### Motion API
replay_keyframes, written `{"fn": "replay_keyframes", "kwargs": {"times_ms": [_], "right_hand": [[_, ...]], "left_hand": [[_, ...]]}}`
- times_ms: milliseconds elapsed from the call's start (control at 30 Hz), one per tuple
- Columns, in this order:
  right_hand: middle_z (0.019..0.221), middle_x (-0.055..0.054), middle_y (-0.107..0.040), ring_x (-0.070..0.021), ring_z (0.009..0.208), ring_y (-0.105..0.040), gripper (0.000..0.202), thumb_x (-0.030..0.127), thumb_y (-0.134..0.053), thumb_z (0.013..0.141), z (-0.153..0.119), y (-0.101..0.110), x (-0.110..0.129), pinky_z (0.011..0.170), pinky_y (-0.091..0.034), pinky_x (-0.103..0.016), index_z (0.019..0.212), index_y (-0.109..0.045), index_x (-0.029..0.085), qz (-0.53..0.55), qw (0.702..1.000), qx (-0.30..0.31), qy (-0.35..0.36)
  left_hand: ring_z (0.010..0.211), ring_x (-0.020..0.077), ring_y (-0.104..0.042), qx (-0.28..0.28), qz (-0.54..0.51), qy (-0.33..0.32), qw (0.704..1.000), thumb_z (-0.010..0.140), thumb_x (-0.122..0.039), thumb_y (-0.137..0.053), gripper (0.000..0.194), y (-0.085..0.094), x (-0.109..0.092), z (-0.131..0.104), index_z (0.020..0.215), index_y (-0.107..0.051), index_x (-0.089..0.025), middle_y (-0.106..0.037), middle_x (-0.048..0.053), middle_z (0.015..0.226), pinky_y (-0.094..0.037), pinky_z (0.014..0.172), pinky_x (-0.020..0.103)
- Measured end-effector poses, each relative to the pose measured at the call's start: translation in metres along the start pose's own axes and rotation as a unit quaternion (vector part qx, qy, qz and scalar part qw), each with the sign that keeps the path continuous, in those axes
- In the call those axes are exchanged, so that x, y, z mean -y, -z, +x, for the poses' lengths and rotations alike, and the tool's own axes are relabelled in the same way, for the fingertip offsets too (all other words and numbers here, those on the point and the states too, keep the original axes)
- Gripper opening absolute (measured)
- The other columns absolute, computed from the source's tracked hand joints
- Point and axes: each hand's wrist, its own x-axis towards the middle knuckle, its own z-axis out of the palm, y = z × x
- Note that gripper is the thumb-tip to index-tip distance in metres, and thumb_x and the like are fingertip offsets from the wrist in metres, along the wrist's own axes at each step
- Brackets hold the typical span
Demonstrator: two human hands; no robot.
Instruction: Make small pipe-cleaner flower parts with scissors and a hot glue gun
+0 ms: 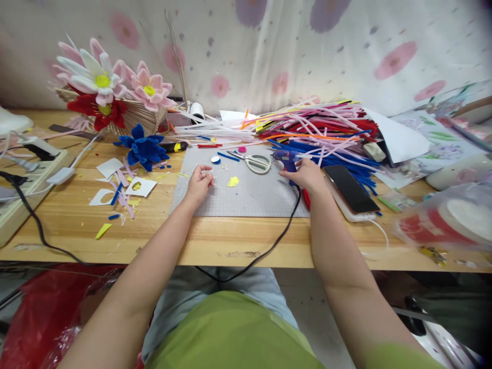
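My right hand (307,175) is closed around the handle of a blue glue gun (285,156), at the right side of the grey cutting mat (238,202). Its black cord runs off the table's front edge. On the mat's left side, my left hand (200,184) is closed, fingertips pinched together. Thin whitish strands show by those fingertips, too small to name. Between the hands lie scissors (257,164) with pale handles, a yellow scrap (232,182), a small white and blue disc (216,160) and a pink disc (242,149).
Behind the mat lies a heap of coloured pipe cleaners (319,125). Pipe-cleaner flowers (102,82), a blue flower (141,147) and paper scraps (144,187) are at left, beside a power strip (34,174). A phone (350,188) and a plastic-covered tub (442,218) sit right.
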Motion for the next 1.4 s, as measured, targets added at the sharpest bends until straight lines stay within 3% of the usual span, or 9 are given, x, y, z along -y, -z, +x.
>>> {"fn": "replay_keyframes", "kwargs": {"times_ms": [100,200,300,367,567,700,1000,1267,1400], "right_hand": [[0.067,-0.009,-0.058,-0.0239,0.072,-0.056,0.036,0.049,-0.073,0.060,-0.009,0.020,0.006,0.066,-0.038,-0.035,0.069,-0.056,0.018,-0.067,0.995,0.075,0.005],[0.059,-0.003,-0.056,-0.0168,0.064,-0.053,0.027,0.041,-0.064,0.071,-0.020,0.019,0.028,0.060,-0.034,-0.029,0.060,-0.053,0.019,-0.011,0.981,0.145,0.125],[0.069,-0.001,-0.064,-0.0130,0.065,-0.054,0.017,0.033,-0.053,0.079,-0.026,-0.007,0.056,0.061,-0.036,-0.025,0.073,-0.058,0.018,0.096,0.949,0.198,0.224],[0.079,-0.001,-0.066,-0.0126,0.072,-0.056,0.010,0.025,-0.054,0.076,-0.027,-0.031,0.073,0.066,-0.039,-0.024,0.081,-0.061,0.018,0.134,0.932,0.191,0.276],[0.093,-0.001,-0.068,-0.0128,0.077,-0.057,0.031,0.011,-0.054,0.070,-0.025,-0.073,0.100,0.070,-0.042,-0.026,0.099,-0.059,0.019,0.147,0.908,0.199,0.338],[0.087,0.000,-0.067,-0.0135,0.075,-0.056,0.038,0.007,-0.052,0.067,-0.026,-0.076,0.103,0.068,-0.040,-0.026,0.103,-0.058,0.020,0.122,0.913,0.199,0.336],[0.078,0.001,-0.060,-0.0119,0.070,-0.054,0.032,0.010,-0.047,0.068,-0.026,-0.084,0.089,0.070,-0.041,-0.026,0.097,-0.056,0.019,0.253,0.916,0.174,0.258],[0.079,0.000,-0.064,-0.0164,0.080,-0.053,0.031,0.012,-0.054,0.069,-0.038,-0.085,0.100,0.075,-0.039,-0.030,0.099,-0.058,0.021,0.161,0.933,0.152,0.285],[0.076,0.001,-0.062,-0.0145,0.075,-0.052,0.029,0.011,-0.051,0.069,-0.040,-0.085,0.101,0.072,-0.039,-0.028,0.096,-0.058,0.020,0.182,0.931,0.152,0.279]], "left_hand": [[0.048,0.0103,-0.045,0.002,0.005,-0.003,1.000,0.070,-0.015,-0.052,0.018,-0.001,0.001,0.000,0.086,-0.045,-0.020,-0.047,-0.007,0.049,-0.031,0.050,0.021],[0.046,0.0099,-0.043,-0.002,0.010,-0.008,1.000,0.071,-0.013,-0.049,0.017,-0.002,0.001,0.000,0.086,-0.045,-0.019,-0.047,-0.007,0.047,-0.031,0.051,0.021],[0.045,0.0096,-0.042,-0.007,0.010,-0.008,1.000,0.072,-0.013,-0.048,0.016,-0.002,0.002,0.000,0.086,-0.045,-0.019,-0.048,-0.007,0.046,-0.031,0.050,0.021],[0.044,0.0093,-0.042,-0.005,0.009,-0.008,1.000,0.072,-0.013,-0.048,0.016,-0.002,0.003,0.000,0.086,-0.045,-0.019,-0.048,-0.008,0.046,-0.030,0.049,0.021],[0.046,0.0093,-0.044,0.001,0.025,-0.024,0.999,0.072,-0.015,-0.049,0.016,0.000,0.010,0.003,0.088,-0.045,-0.020,-0.048,-0.009,0.046,-0.031,0.050,0.021],[0.047,0.0096,-0.045,0.003,0.032,-0.030,0.999,0.073,-0.016,-0.049,0.016,0.001,0.015,0.005,0.088,-0.046,-0.020,-0.049,-0.008,0.047,-0.031,0.051,0.022],[0.047,0.0097,-0.045,0.010,0.039,-0.043,0.998,0.074,-0.017,-0.050,0.016,0.002,0.018,0.007,0.090,-0.046,-0.020,-0.049,-0.008,0.048,-0.031,0.050,0.022],[0.047,0.0093,-0.045,0.001,0.030,-0.046,0.999,0.073,-0.017,-0.050,0.017,0.002,0.018,0.007,0.090,-0.047,-0.020,-0.049,-0.008,0.048,-0.032,0.051,0.022],[0.045,0.0095,-0.043,0.001,0.027,-0.041,0.999,0.073,-0.018,-0.050,0.017,0.002,0.018,0.006,0.090,-0.046,-0.020,-0.050,-0.008,0.048,-0.031,0.049,0.021]]}}
